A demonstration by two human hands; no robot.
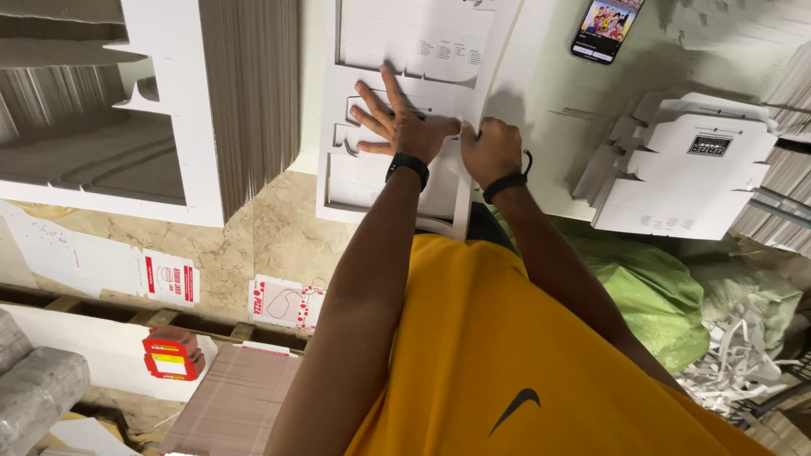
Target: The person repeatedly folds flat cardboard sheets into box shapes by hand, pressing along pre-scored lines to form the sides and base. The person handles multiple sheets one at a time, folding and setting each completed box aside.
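Note:
A white die-cut cardboard sheet (372, 181) with punched box outlines lies on a pale work surface in front of me. My left hand (397, 118) rests flat on it with the fingers spread, pressing down near the cut-outs. My right hand (490, 152) is closed in a fist right beside it and pinches the sheet's right edge strip. The two hands almost touch. Each wrist carries a black band. My yellow shirt fills the bottom of the view.
A phone (604, 25) with a lit colourful screen lies at the top right. Stacked white box blanks (684, 177) sit to the right, a tall pile of cardboard sheets (253, 93) to the left. A green bag (650, 295), paper scraps (743, 355) and small red boxes (173, 355) are lower down.

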